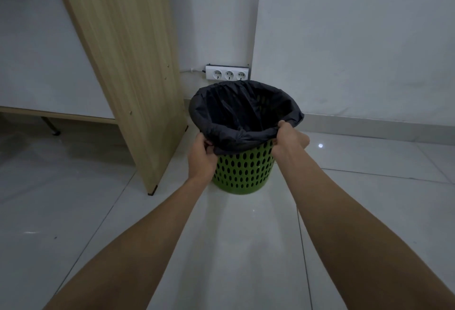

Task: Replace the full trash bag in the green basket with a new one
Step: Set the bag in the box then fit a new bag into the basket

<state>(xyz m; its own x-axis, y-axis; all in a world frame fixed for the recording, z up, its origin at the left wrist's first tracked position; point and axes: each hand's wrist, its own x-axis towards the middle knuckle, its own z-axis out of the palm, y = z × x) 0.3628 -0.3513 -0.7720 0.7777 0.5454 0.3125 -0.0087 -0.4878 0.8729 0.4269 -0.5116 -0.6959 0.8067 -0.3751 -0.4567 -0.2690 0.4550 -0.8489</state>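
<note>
A green perforated basket [242,169] stands on the white tile floor in the corner. A black trash bag [246,112] lines it, its edge folded out over the rim all the way round. The bag's inside looks dark and I cannot tell what it holds. My left hand [200,158] pinches the folded bag edge at the near left of the rim. On the near right of the rim, my right hand [286,141] grips the bag edge.
A wooden desk side panel [128,68] stands just left of the basket, with a metal leg [50,125] further left. A white triple power strip [227,73] sits against the wall behind the basket. White walls close the corner.
</note>
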